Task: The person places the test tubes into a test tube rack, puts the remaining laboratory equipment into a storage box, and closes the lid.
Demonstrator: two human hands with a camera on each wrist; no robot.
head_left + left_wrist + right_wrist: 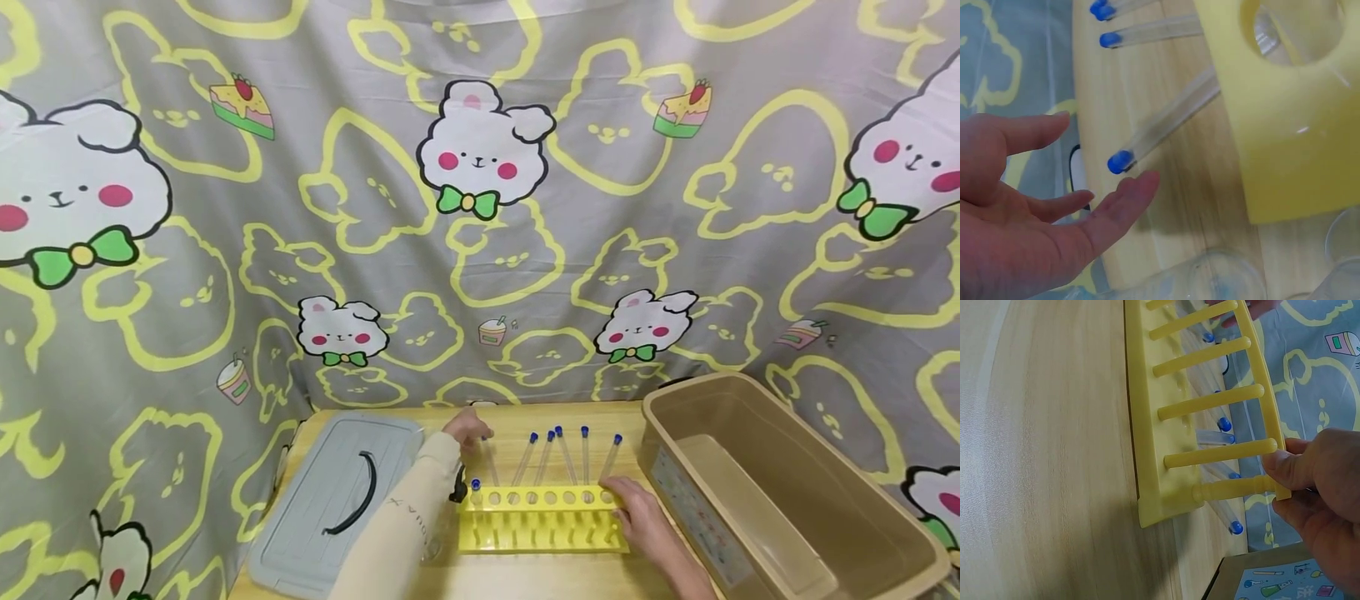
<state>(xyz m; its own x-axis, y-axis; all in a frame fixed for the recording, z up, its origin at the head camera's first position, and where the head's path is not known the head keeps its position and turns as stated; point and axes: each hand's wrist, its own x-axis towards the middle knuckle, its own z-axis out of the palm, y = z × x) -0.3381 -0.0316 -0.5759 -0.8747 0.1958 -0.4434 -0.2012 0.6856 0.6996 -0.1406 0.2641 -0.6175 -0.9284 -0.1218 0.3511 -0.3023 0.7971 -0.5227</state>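
A yellow test tube rack [543, 547] stands on the table, with one blue-capped test tube [476, 485] upright in its leftmost hole. My right hand [637, 507] pinches the top plate at the rack's right end between thumb and fingers, as the right wrist view shows. Behind the rack lie several clear test tubes with blue caps. My left hand [467, 427] reaches past the rack's left end to the leftmost lying test tube [1172, 119]. Its fingers are spread apart, with the fingertips right by the blue cap [1120, 162] and nothing held.
On the left lies a grey lid [315, 500] with a black handle [367, 492]. A deep tan bin [720, 467] stands at the right. Clear glassware [1229, 275] sits near the rack's left end, partly hidden by my left arm. A patterned curtain [480, 267] hangs behind the table.
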